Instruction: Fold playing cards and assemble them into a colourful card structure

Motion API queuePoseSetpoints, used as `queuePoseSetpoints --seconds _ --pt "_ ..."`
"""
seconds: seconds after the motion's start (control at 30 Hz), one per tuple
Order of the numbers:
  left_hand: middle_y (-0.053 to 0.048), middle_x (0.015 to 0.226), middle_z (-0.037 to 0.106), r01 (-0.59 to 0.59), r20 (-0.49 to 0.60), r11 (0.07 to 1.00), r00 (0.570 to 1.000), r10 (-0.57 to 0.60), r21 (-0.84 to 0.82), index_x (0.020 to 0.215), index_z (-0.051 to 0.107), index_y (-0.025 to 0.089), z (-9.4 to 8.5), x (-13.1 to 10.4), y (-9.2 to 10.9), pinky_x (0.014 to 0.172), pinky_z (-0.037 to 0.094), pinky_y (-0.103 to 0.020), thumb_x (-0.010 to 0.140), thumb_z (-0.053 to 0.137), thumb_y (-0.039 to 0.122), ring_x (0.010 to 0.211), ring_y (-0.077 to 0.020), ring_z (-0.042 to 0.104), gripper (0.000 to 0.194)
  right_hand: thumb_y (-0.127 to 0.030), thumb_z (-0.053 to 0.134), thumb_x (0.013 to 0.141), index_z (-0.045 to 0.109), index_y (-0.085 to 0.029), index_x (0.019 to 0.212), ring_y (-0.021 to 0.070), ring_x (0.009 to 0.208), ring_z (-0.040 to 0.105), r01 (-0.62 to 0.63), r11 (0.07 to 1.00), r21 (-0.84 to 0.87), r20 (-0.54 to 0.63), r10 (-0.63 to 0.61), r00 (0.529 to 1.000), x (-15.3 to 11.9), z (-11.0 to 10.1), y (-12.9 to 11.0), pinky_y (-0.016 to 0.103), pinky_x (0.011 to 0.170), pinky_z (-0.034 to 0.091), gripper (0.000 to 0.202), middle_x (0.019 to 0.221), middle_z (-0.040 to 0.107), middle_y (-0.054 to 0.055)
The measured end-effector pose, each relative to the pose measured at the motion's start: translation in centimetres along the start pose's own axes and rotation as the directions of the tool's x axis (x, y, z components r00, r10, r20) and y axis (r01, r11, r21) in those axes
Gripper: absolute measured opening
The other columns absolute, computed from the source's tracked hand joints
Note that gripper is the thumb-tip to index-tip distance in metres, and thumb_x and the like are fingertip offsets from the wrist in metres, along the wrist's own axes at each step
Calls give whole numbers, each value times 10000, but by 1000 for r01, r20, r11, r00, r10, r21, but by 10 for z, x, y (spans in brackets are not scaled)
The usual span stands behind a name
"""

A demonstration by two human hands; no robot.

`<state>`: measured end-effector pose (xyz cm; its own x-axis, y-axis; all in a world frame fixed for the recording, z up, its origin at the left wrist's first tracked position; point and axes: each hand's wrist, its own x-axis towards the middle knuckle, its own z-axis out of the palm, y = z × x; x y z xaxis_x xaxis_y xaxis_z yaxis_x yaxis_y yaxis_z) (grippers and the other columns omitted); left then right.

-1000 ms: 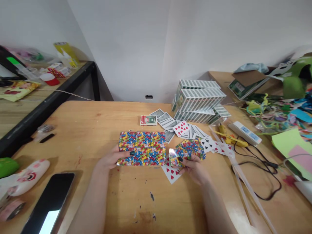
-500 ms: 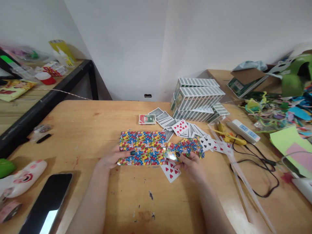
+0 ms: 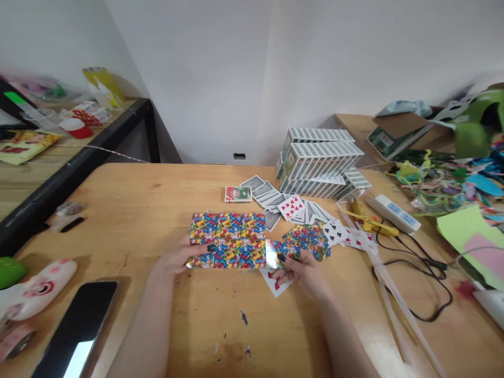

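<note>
Two rows of glossy cards with a busy red, blue and yellow pattern form a joined panel (image 3: 240,252). My left hand (image 3: 183,253) grips the panel's left end, with the thumb on top and the other fingers partly hidden. At the panel's right edge, my right hand (image 3: 301,270) pinches a patterned card (image 3: 275,249) between thumb and fingers, the card lined up with the lower row. A loose pile of patterned cards (image 3: 311,236) lies just beyond that hand. A heart playing card (image 3: 273,286) is partly covered below it.
Behind are grey-backed playing cards (image 3: 271,194), a card box (image 3: 238,194) and stacked striped cartons (image 3: 323,160). To the right lie a yellow glue gun (image 3: 374,220), a power strip (image 3: 396,212), cables and clear strips. A phone (image 3: 79,325) rests at the left.
My right hand has moved left and straightened its card against the panel's edge, separating it from the loose pile. The panel in my left hand has shifted slightly left.
</note>
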<state>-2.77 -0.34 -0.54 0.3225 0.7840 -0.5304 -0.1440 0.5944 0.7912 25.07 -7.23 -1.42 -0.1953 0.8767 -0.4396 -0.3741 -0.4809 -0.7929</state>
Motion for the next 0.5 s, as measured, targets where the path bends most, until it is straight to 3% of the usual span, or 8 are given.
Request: queuePoseSetpoints --seconds 0.17,0.33,0.5 --pt "-73 862 694 -23 46 1000 999 23 17 1033 583 159 -2 0 -1 663 517 -296 467 766 187 793 -251 644 596 -360 657 661 552 -118 584 134 360 573 -9 998 -56 112 16 994 -3 -5 1 195 321 457 275 528 645 53" --pt "-73 841 696 -35 51 999 998 33 38 1014 594 160 -4 -1 -3 653 509 -287 482 762 184 748 -235 649 559 -346 654 667 540 -122 519 82 267 494 -44 996 -77 126 53 991 -4 -7 6 127 232 336 292 436 600 17" --pt "-70 863 693 -44 43 999 998 42 28 1063 566 166 -3 -1 -4 653 512 -288 461 772 194 764 -239 645 637 -332 662 660 552 -113 498 63 234 452 -33 995 -94 134 45 990 -5 -5 4 122 216 298 294 399 570 3"
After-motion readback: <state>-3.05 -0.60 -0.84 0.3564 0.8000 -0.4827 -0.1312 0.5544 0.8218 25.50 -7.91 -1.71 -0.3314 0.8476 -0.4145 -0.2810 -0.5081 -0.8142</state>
